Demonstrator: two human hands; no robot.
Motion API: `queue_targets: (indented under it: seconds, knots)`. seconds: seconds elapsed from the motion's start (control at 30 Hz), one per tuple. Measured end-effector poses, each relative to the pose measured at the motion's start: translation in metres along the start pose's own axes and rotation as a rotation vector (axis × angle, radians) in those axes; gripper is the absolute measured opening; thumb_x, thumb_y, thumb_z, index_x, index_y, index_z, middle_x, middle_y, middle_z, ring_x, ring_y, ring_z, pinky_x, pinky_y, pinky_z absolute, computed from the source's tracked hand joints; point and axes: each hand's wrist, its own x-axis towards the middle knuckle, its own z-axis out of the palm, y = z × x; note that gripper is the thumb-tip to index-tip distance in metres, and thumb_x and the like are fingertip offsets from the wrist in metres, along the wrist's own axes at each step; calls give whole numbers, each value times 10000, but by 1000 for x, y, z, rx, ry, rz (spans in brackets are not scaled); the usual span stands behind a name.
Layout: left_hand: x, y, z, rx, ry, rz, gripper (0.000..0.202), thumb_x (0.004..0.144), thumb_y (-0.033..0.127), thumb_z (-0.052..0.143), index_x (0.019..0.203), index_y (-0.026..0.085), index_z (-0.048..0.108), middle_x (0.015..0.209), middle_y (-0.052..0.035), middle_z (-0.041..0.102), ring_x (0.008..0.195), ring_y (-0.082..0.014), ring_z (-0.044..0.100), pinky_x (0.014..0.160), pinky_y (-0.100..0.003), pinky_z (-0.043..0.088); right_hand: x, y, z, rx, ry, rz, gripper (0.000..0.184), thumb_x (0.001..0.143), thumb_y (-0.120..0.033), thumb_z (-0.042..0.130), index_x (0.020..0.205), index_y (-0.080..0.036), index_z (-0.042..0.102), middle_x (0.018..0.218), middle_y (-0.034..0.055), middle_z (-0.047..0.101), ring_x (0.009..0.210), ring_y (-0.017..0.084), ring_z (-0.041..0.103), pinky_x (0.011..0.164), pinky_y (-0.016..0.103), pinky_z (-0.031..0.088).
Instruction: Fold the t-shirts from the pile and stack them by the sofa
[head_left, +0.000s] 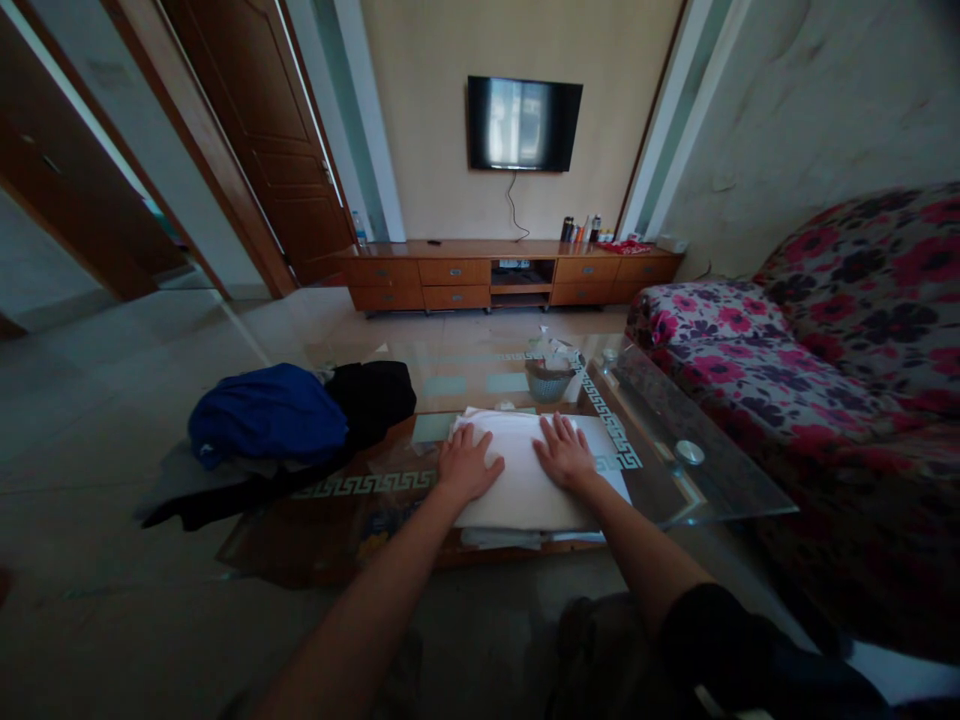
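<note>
A folded white cloth (pixel 517 480) lies flat near the front edge of the glass coffee table (pixel 720 495). My left hand (pixel 466 465) rests on its left side, palm down with the fingers spread. On the right part of the cloth lies my right hand (pixel 564 455), also flat with its fingers apart. Neither hand grips anything. A white sheet (pixel 611 450), perhaps paper, shows at the right beside the cloth.
On the table's left lie a blue garment (pixel 266 415) and dark clothes (pixel 375 395). A basket (pixel 549 380) with crumpled white material stands behind the cloth. To the right is a flower-patterned sofa (pixel 727 330); a wooden TV cabinet (pixel 454 280) stands at the back wall.
</note>
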Motion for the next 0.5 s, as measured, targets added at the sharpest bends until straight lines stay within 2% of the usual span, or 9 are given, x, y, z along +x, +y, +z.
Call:
queue_targets:
  seconds: [0.07, 0.13, 0.27, 0.4, 0.5]
  knots:
    - [2, 7, -4, 11, 15, -23, 518, 951, 579, 426, 1351, 281, 563, 1472, -123, 499, 1368, -384, 393, 1091, -575, 309, -6, -11, 1, -33, 48, -46, 732, 1013, -614, 234, 1608, -191, 290, 1689, 117, 150, 1559, 287, 91, 1239, 507, 13]
    - [4, 10, -7, 17, 53, 9, 476, 972, 524, 406, 1336, 266, 570, 1466, -119, 506, 1368, -363, 398, 1128, -566, 269, -12, -26, 2, -54, 84, -101, 751, 1004, -633, 250, 1602, -183, 309, 1688, 122, 153, 1556, 313, 88, 1235, 521, -22]
    - [10, -5, -1, 19, 92, 143, 591, 957, 505, 455, 1504, 286, 404, 1632, -56, 333, 1510, -297, 227, 1226, -477, 144, -21, -48, 4, -20, 25, -157, 751, 991, -674, 244, 1618, -262, 268, 1700, 72, 99, 1555, 341, 73, 1224, 563, 12]
    - [19, -37, 14, -15, 11, 2, 715, 969, 554, 405, 1578, 210, 258, 1650, -100, 307, 1523, -275, 239, 1224, -438, 167, -16, -37, 0, 5, -29, -167, 718, 992, -680, 252, 1616, -325, 253, 1702, 42, 110, 1561, 302, 71, 1234, 522, 57]
    - [23, -55, 22, -45, -28, -39, 735, 985, 557, 359, 1583, 152, 227, 1657, -124, 284, 1524, -253, 250, 1220, -417, 191, -9, -17, -4, 17, -28, -77, 706, 1006, -665, 220, 1616, -312, 260, 1702, 47, 116, 1564, 276, 62, 1237, 495, 82]
